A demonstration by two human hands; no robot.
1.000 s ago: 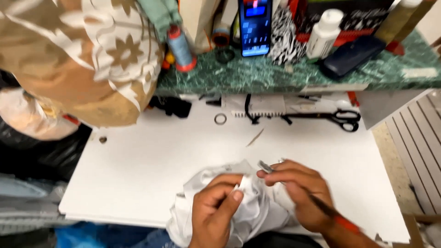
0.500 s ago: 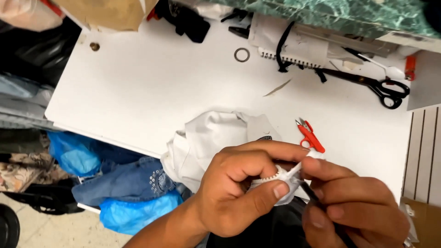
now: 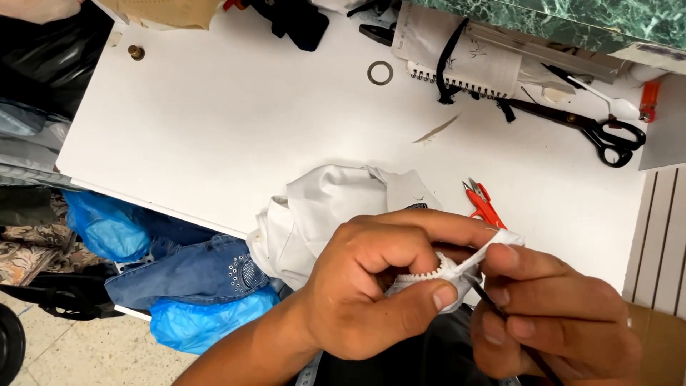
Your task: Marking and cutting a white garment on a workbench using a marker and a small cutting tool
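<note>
A white garment (image 3: 336, 207) lies bunched at the near edge of the white table (image 3: 236, 129). My left hand (image 3: 371, 286) pinches a white zipper strip (image 3: 446, 268) of that garment between thumb and fingers. My right hand (image 3: 564, 322) grips the other end of the zipper strip and also holds a thin dark tool (image 3: 514, 336) that slants down through the fingers. Red thread snips (image 3: 484, 204) lie on the table just behind my hands.
Black scissors (image 3: 593, 129), a spiral notebook (image 3: 464, 57), a white spoon (image 3: 604, 96), a metal ring (image 3: 380, 72) and a small brass knob (image 3: 136, 51) lie on the table's far side. Blue jeans (image 3: 193, 268) and blue plastic bags (image 3: 107, 229) sit below the table's left edge.
The view has shifted slightly and the hands now sit a little lower and closer. Both hands keep their grip on the zipper strip; the garment stays put.
</note>
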